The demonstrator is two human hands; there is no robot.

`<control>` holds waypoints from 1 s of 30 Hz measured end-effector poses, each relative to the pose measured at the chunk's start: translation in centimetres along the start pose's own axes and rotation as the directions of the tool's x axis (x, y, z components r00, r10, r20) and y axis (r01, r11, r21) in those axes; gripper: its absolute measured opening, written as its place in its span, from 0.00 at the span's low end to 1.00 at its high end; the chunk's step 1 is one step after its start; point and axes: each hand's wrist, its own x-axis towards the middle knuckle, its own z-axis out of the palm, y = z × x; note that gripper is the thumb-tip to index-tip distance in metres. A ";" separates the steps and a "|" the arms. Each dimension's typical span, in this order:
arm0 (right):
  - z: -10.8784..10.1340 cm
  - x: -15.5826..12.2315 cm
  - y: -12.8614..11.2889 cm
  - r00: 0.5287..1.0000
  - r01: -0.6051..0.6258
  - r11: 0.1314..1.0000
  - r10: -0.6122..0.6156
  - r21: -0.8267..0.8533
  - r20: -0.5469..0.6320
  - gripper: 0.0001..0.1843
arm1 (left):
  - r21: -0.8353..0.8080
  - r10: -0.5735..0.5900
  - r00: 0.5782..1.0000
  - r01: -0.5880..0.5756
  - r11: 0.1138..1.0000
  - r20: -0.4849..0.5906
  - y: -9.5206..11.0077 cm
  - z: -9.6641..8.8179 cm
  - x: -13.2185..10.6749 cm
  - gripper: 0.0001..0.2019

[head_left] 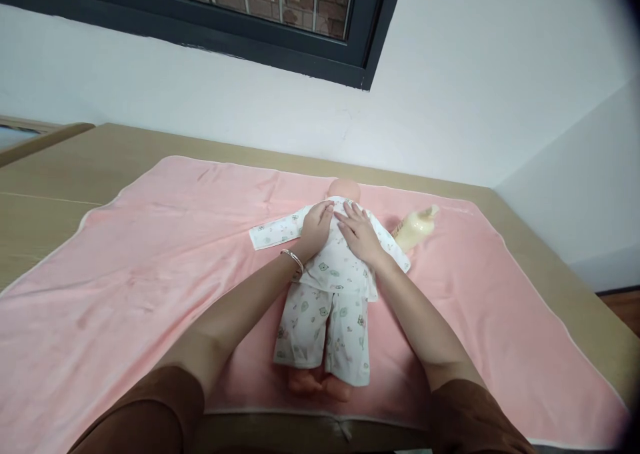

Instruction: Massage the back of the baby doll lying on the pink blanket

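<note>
Nearest the camera, two brown sleeves (150, 414) at the bottom edge, bare forearms running forward from them. Between the forearms a doll (330, 287) lies lengthwise on a pink blanket (125, 274), feet toward the wearer, head away. Bare feet (320, 382) close to the blanket's near hem, pressed together. Above them white printed trousers (323, 327), legs side by side, then a matching white printed shirt (345, 271) whose hem overlaps the waistband. Left hand (316, 231), bracelet (293, 259) at the wrist, rests on the shirt's upper part on the left, fingers together and slightly curved over the cloth, nothing gripped. Right hand (357, 234) lies flat beside it on the shirt's right half, fingers stretched and a little spread, palm down, likewise not clamped. The two hands nearly touch at the fingertips just below the doll's neck. One shirt sleeve (275, 232) stretches flat to the left on the blanket; cannot tell whether an arm is inside. On the right the doll's bare arm (415, 226) sticks out past the shirt, angled away. Head (343, 189) just beyond the fingertips, partly hidden. Blanket covers most of a tan table (60, 174). Behind that a white wall (450, 107) and a dark-framed window (240, 7) high up.
</note>
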 end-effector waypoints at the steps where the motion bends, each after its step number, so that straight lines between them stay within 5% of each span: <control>1: 0.1 -0.1 0.0 0.998 -0.063 0.998 0.063 -0.014 -0.025 0.26 | 0.014 0.004 1.000 -0.004 1.000 -0.003 0.0 0.0 -0.1 0.17; 4: 0.4 -0.6 -1.4 0.982 -0.170 0.977 0.158 -0.131 -0.101 0.29 | 0.023 0.001 1.000 0.000 1.000 -0.008 0.2 0.1 -0.2 0.17; 10: -0.2 -0.2 -1.1 0.984 0.159 0.980 -0.148 -0.123 0.097 0.26 | -0.010 -0.047 0.999 0.047 0.999 -0.008 -0.1 0.0 -0.2 0.15; 15: -0.6 1.1 1.8 0.998 -0.047 0.998 0.049 -0.052 0.039 0.29 | 0.013 -0.020 1.000 0.021 1.000 -0.019 -0.1 0.1 -0.2 0.15; 19: 0.1 0.0 -0.6 0.989 -0.149 0.969 0.144 -0.200 -0.040 0.31 | 0.016 -0.011 1.000 0.012 1.000 -0.020 -0.1 0.0 -0.2 0.15; 23: 0.7 -1.0 -2.4 0.997 0.062 0.968 -0.069 -0.245 -0.021 0.29 | -0.002 0.001 1.000 -0.001 1.000 -0.026 -0.2 0.0 -0.2 0.15; 26: 0.5 -0.5 -0.9 0.966 0.257 0.957 -0.258 -0.134 0.013 0.24 | 0.006 -0.003 1.000 0.003 1.000 -0.029 -0.3 0.0 -0.2 0.15; 30: -0.1 0.4 1.3 0.986 0.161 0.986 -0.163 -0.046 -0.036 0.23 | 0.030 -0.018 1.000 0.019 0.999 -0.020 -0.1 -0.1 -0.2 0.16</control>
